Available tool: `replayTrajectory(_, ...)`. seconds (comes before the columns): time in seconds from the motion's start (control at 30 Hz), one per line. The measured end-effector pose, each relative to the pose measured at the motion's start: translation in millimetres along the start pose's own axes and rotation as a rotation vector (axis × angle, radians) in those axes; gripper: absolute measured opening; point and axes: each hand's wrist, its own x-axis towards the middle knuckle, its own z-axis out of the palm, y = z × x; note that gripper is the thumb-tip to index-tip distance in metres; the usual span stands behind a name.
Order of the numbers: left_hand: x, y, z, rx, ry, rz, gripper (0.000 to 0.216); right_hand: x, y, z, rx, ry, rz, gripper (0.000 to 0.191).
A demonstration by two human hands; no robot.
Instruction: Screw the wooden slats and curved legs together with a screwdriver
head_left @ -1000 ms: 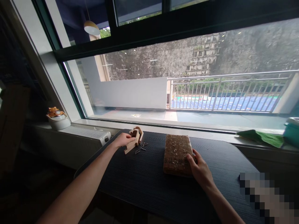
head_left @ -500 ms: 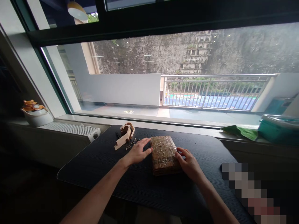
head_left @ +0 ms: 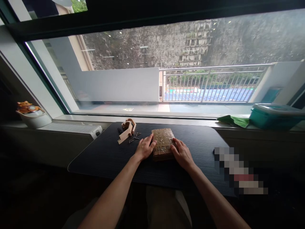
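The left edge of a brown block [head_left: 163, 138] was touched by the left hand [head_left: 144, 149], its fingers loosely spread and its thumb set apart at the top edge. The right edge was met by the right hand [head_left: 183, 154], opened in much the same way. How firmly the sides were pressed could not be told. The block was thus flanked by both sets of fingers and was laid flat on the dark bench [head_left: 100, 160]. Its long axis was directed away from the body toward the window [head_left: 133, 84], the far end turned slightly leftward. Its top was shiny and creased, with dark markings across the near part; layers were shown at the near side. To the left, pale wooden pieces [head_left: 125, 133] were set, with slim metal pieces [head_left: 134, 137] scattered just beside them. On the sill at right, a green cloth [head_left: 234, 121] was placed beside a teal box [head_left: 274, 118].
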Motion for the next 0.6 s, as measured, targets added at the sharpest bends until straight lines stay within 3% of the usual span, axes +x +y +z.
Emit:
replayTrajectory(0.37, -1.2, 2.1, -1.5, 0.002, -0.019, -0.025, 0.06, -0.4, 3.1, 2.9, -0.032, 0.0, 0.0, 0.052)
replayTrajectory(0.6, 2.8, -1.5, 2.2, -0.001, 0.047, -0.015, 0.055, -0.3, 3.8, 3.1, -0.035, -0.007, -0.01, 0.051)
